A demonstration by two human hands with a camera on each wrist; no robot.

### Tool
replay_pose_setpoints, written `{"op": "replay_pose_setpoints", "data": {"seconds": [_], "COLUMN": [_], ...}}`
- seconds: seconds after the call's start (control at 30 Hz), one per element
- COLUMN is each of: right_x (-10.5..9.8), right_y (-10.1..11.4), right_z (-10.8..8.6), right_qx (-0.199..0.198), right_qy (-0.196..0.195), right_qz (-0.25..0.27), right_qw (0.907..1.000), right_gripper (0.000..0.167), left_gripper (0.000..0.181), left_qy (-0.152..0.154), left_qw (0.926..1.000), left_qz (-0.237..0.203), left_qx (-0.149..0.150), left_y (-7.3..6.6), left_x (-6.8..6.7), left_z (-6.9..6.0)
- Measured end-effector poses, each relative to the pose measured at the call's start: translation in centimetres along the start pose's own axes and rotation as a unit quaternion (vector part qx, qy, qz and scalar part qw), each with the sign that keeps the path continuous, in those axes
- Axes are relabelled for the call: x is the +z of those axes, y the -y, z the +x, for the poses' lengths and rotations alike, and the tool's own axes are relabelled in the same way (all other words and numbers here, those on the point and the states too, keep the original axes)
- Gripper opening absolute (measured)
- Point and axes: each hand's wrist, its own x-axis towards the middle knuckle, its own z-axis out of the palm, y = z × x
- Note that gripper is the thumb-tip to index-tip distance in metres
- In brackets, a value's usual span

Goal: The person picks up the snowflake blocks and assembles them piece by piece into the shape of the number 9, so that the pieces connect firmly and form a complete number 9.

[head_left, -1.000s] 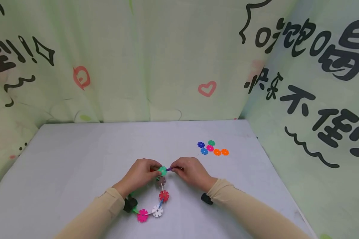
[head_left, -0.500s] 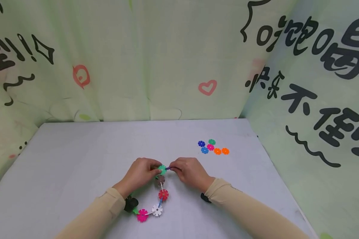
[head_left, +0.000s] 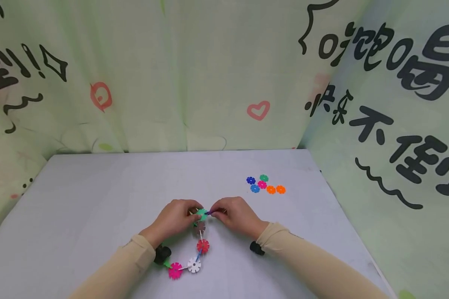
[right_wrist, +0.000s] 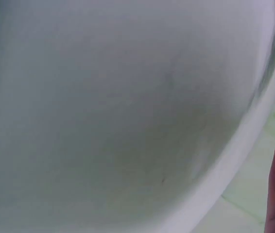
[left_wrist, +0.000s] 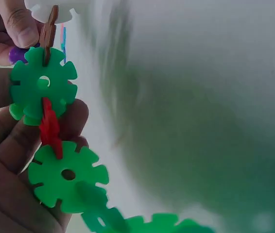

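Note:
In the head view, my left hand (head_left: 175, 219) pinches a green snowflake disc (head_left: 201, 214) in a chain of interlocked notched plastic discs. My right hand (head_left: 239, 216) pinches a purple snowflake disc (head_left: 209, 213) edge-on at the green one's right side; whether their slots are joined I cannot tell. Below hang a brown disc (head_left: 200, 228), a red disc (head_left: 203, 246), a white disc (head_left: 194, 265) and a pink disc (head_left: 175, 270). The left wrist view shows more green discs (left_wrist: 69, 177) linked by a red disc (left_wrist: 51, 128) along the left palm.
Several loose snowflake discs lie at the table's back right, among them an orange disc (head_left: 281, 189) and a dark blue disc (head_left: 251, 180). The white table (head_left: 108, 187) meets a printed curtain (head_left: 217, 74) behind. Black wrist cameras (head_left: 162, 254) sit under both forearms.
Both hands stay close together with the same discs in their fingers. The hanging end of the chain shifts slightly left, and the purple disc appears a little closer over the green one.

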Motion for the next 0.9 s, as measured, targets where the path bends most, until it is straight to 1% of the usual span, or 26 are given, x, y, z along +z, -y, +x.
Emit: {"op": "replay_pose_setpoints", "data": {"seconds": [0.07,0.17,0.27,0.4,0.5,0.57,0.67,0.73,0.8,0.9], "right_x": [0.1,0.3,0.4,0.5,0.3,0.1,-0.4,-1.0,-1.8,-3.1], "right_y": [0.0,-0.1,0.0,0.2,0.3,0.2,-0.4,-1.2,-2.1,-4.1], "right_z": [0.1,0.2,0.3,0.3,0.3,0.3,0.2,0.0,-0.3,-1.2], "right_qx": [0.024,0.048,0.068,0.094,0.103,0.107,0.128,0.155,0.188,0.233], "right_qy": [-0.001,-0.012,-0.022,-0.027,-0.018,-0.003,0.025,0.044,0.052,0.049], "right_qz": [0.023,0.05,0.069,0.1,0.113,0.114,0.106,0.096,0.089,0.08], "right_qw": [0.9994,0.9975,0.9951,0.9902,0.988,0.9877,0.9858,0.9824,0.9767,0.9679], "right_gripper": [0.012,0.013,0.016,0.017,0.016,0.016,0.017,0.019,0.02,0.021], "left_gripper": [0.021,0.026,0.026,0.021,0.015,0.012,0.011,0.011,0.011,0.01], "left_qy": [0.007,0.012,0.004,-0.009,-0.013,-0.015,-0.017,-0.016,-0.015,-0.017], "left_qw": [0.9999,0.9995,0.9981,0.9948,0.9928,0.9916,0.9905,0.9898,0.9897,0.9898], "left_qz": [0.003,0.02,0.049,0.08,0.094,0.105,0.117,0.124,0.128,0.126], "left_qx": [0.008,0.021,0.039,0.062,0.073,0.074,0.071,0.067,0.063,0.063], "left_y": [0.0,0.1,0.2,-0.1,-0.3,-0.4,-0.4,-0.4,-0.3,-0.2], "left_x": [0.0,0.1,0.3,0.5,0.6,0.7,0.7,0.6,0.6,0.7], "left_z": [0.0,0.0,0.2,0.4,0.6,0.6,0.6,0.6,0.6,0.5]}}
